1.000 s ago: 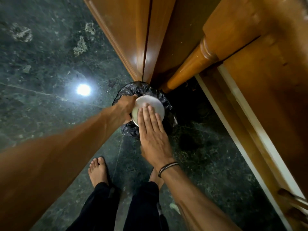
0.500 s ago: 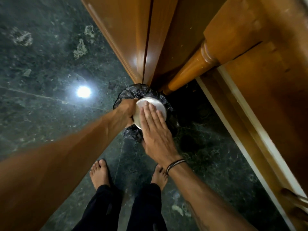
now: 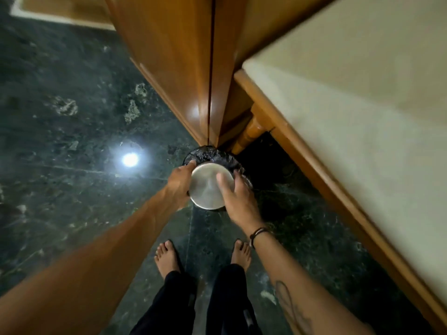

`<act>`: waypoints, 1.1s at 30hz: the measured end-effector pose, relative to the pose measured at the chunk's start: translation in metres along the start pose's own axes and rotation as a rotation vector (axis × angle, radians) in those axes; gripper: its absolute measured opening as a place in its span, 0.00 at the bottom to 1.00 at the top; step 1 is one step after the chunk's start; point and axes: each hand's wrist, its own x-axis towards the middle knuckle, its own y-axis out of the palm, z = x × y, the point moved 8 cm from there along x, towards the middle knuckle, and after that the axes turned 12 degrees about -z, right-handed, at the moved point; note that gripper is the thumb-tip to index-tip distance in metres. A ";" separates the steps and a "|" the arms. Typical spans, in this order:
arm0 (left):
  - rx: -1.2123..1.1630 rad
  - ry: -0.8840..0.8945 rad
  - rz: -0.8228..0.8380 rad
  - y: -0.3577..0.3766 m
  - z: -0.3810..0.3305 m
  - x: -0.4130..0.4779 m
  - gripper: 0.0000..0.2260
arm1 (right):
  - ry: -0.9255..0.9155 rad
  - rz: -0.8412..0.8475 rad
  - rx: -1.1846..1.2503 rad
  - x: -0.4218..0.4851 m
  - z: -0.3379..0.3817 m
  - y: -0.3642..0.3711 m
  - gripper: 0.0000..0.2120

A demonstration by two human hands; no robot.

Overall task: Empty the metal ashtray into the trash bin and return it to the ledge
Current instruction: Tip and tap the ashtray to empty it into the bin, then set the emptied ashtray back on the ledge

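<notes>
The round metal ashtray [image 3: 205, 189] is turned upside down, its shiny base facing me, directly over the trash bin [image 3: 212, 154] lined with a black bag. My left hand [image 3: 180, 182] grips the ashtray's left rim. My right hand [image 3: 238, 198] holds the right side, fingertips lying on the base. The bin stands on the floor at the corner of a wooden cabinet; most of its opening is hidden by the ashtray. The bin's contents cannot be seen.
A wooden cabinet [image 3: 183, 76] rises behind the bin. A bed with a cream mattress [image 3: 362, 122] and wooden frame [image 3: 321, 170] runs along the right. The dark green marble floor [image 3: 60, 141] reflects a lamp. My bare feet [image 3: 167, 257] stand just below the bin.
My head has risen, so the bin and ashtray look farther off and the mattress has come into view. My right hand slid from flat across the base to its right side.
</notes>
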 end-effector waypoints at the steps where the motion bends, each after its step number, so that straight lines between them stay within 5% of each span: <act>1: -0.014 0.011 -0.023 -0.009 -0.010 -0.008 0.20 | 0.193 0.039 0.192 -0.016 0.012 -0.007 0.32; 4: -0.080 0.109 -0.004 -0.042 -0.051 -0.059 0.22 | 0.511 0.184 0.548 -0.065 0.054 -0.023 0.30; 8: -0.112 0.312 0.002 -0.094 -0.112 -0.138 0.23 | 0.368 0.250 0.653 -0.116 0.121 -0.068 0.40; 11: -0.087 0.355 0.099 -0.113 -0.151 -0.192 0.28 | 0.160 0.202 0.651 -0.152 0.162 -0.110 0.27; 13: -0.093 0.401 0.213 -0.120 -0.183 -0.231 0.33 | 0.052 0.129 0.670 -0.178 0.186 -0.146 0.39; 18: -0.028 0.593 0.444 -0.120 -0.247 -0.308 0.14 | -0.268 0.006 0.406 -0.230 0.227 -0.229 0.64; 22: 0.233 0.805 0.551 -0.104 -0.289 -0.353 0.43 | -0.449 -0.048 0.252 -0.251 0.241 -0.294 0.67; 26: 0.318 0.972 0.597 -0.063 -0.312 -0.395 0.42 | -0.455 -0.093 0.204 -0.253 0.220 -0.341 0.69; 33: 0.336 0.976 0.508 0.053 -0.302 -0.416 0.45 | -0.462 -0.129 0.075 -0.215 0.156 -0.433 0.64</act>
